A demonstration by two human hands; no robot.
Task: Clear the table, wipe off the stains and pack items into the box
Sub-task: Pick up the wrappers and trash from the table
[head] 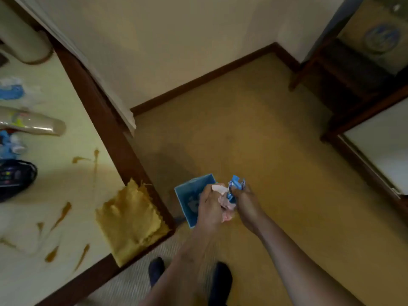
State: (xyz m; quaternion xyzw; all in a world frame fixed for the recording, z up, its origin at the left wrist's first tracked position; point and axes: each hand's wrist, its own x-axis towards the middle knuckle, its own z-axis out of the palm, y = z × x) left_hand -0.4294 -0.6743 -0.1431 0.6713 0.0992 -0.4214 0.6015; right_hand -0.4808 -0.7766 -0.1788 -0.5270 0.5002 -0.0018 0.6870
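A small blue box point(189, 195) stands open on the floor beside the table's corner. Just above and right of it, my left hand point(209, 208) grips crumpled pink-white wrappers point(225, 204). My right hand point(247, 204) grips blue wrappers point(235, 184) next to them. Both hands are close together over the box's right rim. The cream table point(66, 184) at the left carries several brown stains point(63, 214) and a yellow cloth point(130, 219) lying at its near corner.
On the table's left part lie a fallen clear cup point(33, 122), blue-white wrappers point(11, 91), a dark remote-like object point(15, 177) and a white cylinder point(24, 40). Dark wooden furniture point(353, 74) stands at the right. My feet point(189, 277) are on the floor below.
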